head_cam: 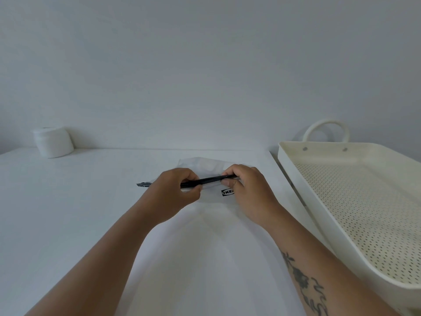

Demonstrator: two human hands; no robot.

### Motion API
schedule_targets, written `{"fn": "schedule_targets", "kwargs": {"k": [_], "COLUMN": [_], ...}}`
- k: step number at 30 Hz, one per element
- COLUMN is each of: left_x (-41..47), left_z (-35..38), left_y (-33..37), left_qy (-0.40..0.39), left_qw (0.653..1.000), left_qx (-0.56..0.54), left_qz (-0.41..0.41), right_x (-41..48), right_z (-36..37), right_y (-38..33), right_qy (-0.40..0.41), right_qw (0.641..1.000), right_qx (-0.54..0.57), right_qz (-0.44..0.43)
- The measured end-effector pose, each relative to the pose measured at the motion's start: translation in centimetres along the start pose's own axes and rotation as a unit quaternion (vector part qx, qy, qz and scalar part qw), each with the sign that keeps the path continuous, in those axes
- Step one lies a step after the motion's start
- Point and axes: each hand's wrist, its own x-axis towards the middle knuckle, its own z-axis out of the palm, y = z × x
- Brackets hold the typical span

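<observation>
A clear plastic zip bag [205, 166] with a black zip strip [210, 180] and a small black logo label [227, 192] lies on the white table [79, 201]. My left hand [176, 193] pinches the strip near its left part, fingers curled round it. My right hand [246, 190] pinches the strip's right end between thumb and fingers. A dark end of the strip [144, 184] sticks out left of my left hand. The bag's lower part is hidden under my hands.
A white roll [53, 142] stands at the table's far left, by the wall. A cream perforated tray [355, 201] with a loop handle [327, 128] sits to the right, beside the table's right edge.
</observation>
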Motion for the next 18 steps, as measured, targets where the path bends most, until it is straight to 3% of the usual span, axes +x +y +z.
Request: {"fn": "schedule_targets", "kwargs": {"k": [5, 11, 18], "left_x": [-0.1, -0.2, -0.2], "left_z": [0.0, 1.1, 1.1], "left_y": [0.0, 0.6, 0.9], "left_qy": [0.002, 0.012, 0.008], "left_qw": [1.0, 0.999, 0.998], "left_qx": [0.011, 0.029, 0.037], "left_qz": [0.006, 0.032, 0.049], "right_x": [-0.2, -0.9, -0.7], "right_z": [0.0, 0.6, 0.7], "right_y": [0.0, -1.2, -0.4], "right_qy": [0.01, 0.024, 0.035], "right_qw": [1.0, 0.976, 0.981], "right_qx": [-0.029, -0.2, -0.186], "right_qz": [0.001, -0.088, -0.047]}}
